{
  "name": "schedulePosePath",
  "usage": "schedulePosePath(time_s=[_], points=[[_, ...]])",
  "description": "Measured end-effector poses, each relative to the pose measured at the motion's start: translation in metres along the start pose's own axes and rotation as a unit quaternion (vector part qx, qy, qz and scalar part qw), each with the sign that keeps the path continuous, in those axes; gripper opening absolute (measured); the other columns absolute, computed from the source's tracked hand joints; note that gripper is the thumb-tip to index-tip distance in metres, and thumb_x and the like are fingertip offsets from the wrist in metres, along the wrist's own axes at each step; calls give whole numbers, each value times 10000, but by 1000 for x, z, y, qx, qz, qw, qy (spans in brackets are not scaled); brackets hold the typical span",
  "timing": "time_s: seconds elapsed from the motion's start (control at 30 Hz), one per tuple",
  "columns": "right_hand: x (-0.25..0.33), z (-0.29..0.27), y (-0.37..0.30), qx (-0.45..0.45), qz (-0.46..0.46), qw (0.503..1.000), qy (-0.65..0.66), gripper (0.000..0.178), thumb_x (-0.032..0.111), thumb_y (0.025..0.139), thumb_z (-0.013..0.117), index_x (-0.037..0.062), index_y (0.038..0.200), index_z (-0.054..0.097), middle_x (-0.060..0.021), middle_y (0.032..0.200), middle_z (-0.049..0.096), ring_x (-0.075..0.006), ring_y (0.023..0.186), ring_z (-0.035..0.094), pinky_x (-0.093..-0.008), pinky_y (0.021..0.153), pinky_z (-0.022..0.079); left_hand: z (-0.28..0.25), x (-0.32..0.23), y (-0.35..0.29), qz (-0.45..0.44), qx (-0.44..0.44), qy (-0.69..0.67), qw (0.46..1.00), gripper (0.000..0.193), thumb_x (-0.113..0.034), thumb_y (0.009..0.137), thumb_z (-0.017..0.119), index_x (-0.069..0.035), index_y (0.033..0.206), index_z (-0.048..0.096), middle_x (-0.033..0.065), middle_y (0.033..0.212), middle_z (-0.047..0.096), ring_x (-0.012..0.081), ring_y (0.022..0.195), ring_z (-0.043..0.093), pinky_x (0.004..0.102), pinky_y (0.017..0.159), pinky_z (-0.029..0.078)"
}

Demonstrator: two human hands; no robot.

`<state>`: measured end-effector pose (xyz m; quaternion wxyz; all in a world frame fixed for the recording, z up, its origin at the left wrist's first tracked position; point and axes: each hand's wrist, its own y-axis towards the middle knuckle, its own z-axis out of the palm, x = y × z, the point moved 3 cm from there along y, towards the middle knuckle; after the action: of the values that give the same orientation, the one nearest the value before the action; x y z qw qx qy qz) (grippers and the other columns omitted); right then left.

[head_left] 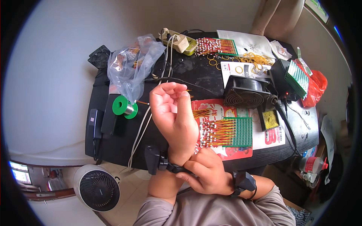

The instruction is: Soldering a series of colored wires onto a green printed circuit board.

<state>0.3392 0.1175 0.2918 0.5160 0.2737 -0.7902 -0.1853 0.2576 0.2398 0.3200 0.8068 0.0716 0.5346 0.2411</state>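
Observation:
My left hand (177, 120) is raised over the middle of the table, palm partly showing. Its fingers are loosely curled, and I see nothing in them. A black wrist strap (175, 168) with a boxy black device (152, 160) circles the left wrist. My right hand (207, 171) reaches across, its fingers closed on that strap. Another black device (244, 181) sits on the right wrist. Just beyond the hands, a green circuit board panel (243, 132) lies on a red printed sheet (237, 153), with red and yellow wires (218, 132) ending in white connectors. More wires (201, 113) lie behind it, partly hidden by the left hand.
Left on the table are a green solder spool (120, 106), a clear plastic bag (132, 67) and white cables (141, 132). A black fan (245, 94), yellow sponge (270, 119), soldering iron (284, 120) and stacked green boards (297, 79) stand right. Rubber bands (252, 59) lie behind.

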Motion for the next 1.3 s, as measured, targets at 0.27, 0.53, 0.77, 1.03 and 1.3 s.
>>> schedulePosePath(time_s=[0.27,0.53,0.77,1.03,1.3], points=[[-4,5,-4,5,-52,998,39,221,195,850,805,53,945,666,-80,956,597,-284,849,551,-388,708,470,2,-15,2,-162,24,-209,964,120,-69,1009,624,-70,1101,548,43,924,577,119,802,526,300,709,449],[-6,-1,-4,42,-78,996,-1,258,228,861,807,92,798,597,-48,792,505,-243,713,491,-378,618,410,-7,-9,-6,-323,39,-434,840,224,-292,1012,628,-85,978,551,36,896,526,175,804,459,314,674,403],[-11,2,-11,42,-47,997,54,273,192,883,791,98,747,574,-52,741,465,-248,656,457,-379,592,381,1,-11,1,-291,65,-515,804,345,-417,1015,564,-99,892,519,53,865,513,188,781,447,335,649,391],[2,5,-12,74,42,988,132,199,144,897,785,22,813,652,-95,784,586,-282,697,589,-393,602,468,-4,7,11,173,24,131,976,96,-45,923,618,-40,898,526,82,847,588,149,666,473,290,583,374],[-15,18,-23,36,90,980,176,140,124,934,714,18,900,630,-122,829,544,-325,720,574,-423,650,484,24,-8,3,440,212,386,782,204,-121,824,787,-43,814,599,88,790,592,238,642,562,334,552,466]])
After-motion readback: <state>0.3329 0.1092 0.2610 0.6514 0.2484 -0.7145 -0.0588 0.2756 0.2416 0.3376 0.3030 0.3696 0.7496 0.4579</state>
